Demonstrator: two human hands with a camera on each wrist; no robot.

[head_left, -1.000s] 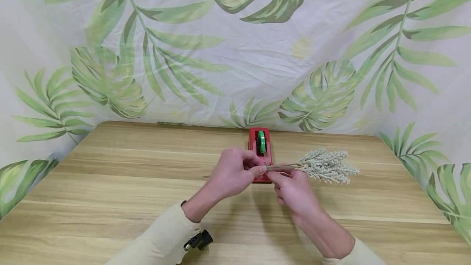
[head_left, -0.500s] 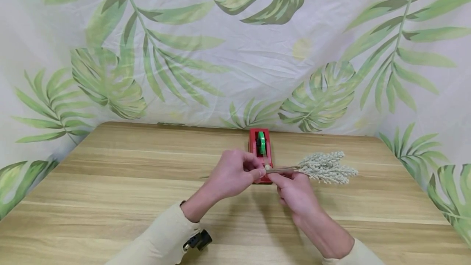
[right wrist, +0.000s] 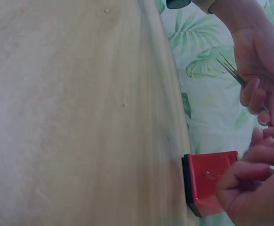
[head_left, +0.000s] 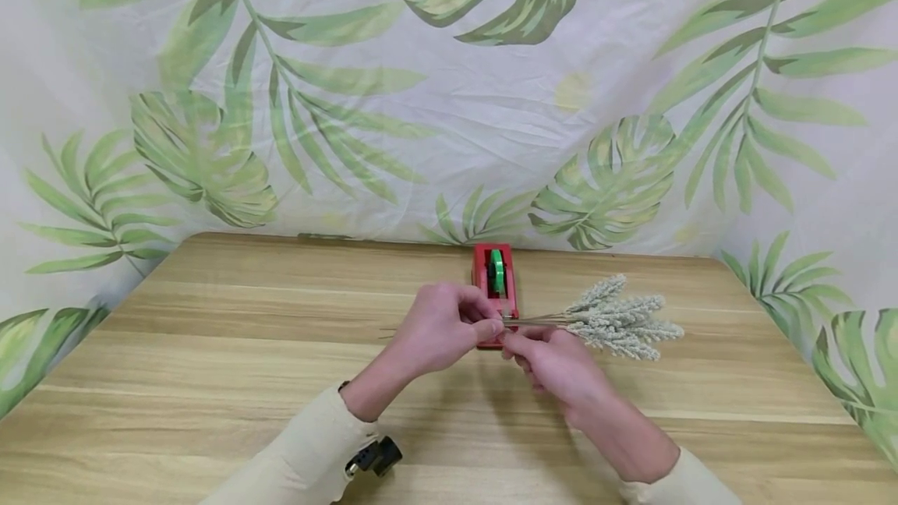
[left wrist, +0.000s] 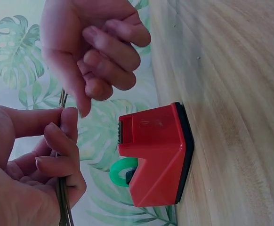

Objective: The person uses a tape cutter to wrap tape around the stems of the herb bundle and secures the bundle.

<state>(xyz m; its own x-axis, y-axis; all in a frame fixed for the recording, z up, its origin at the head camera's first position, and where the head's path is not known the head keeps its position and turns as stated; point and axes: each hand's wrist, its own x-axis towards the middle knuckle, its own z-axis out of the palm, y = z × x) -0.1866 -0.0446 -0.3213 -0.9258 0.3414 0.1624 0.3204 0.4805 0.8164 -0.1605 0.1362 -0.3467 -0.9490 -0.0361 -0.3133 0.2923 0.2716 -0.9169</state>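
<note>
My left hand (head_left: 449, 330) grips a bundle of thin brown stems (head_left: 536, 321) between thumb and fingers. In the head view the stems run sideways, and their pale, fluffy dried flower heads (head_left: 620, 319) point right. My right hand (head_left: 564, 369) is under the stems, thumb and forefinger close together right by the left fingertips. Its other fingers are curled in the left wrist view; I cannot tell whether a bit of clear tape is between them. Just beyond the hands stands a red tape dispenser (left wrist: 158, 153) with a green-cored roll (left wrist: 120, 173), partly hidden in the head view.
The wood-grain table (head_left: 245, 310) spreads out on both sides of the hands. A leaf-printed cloth (head_left: 491, 123) hangs along its back and sides. A black wrist camera (head_left: 375, 456) sits on the left sleeve.
My right thumb and forefinger have drawn slightly down and left, near the left fingertips. The flower heads have turned and fanned out a little. The left hand stays nearly in place.
</note>
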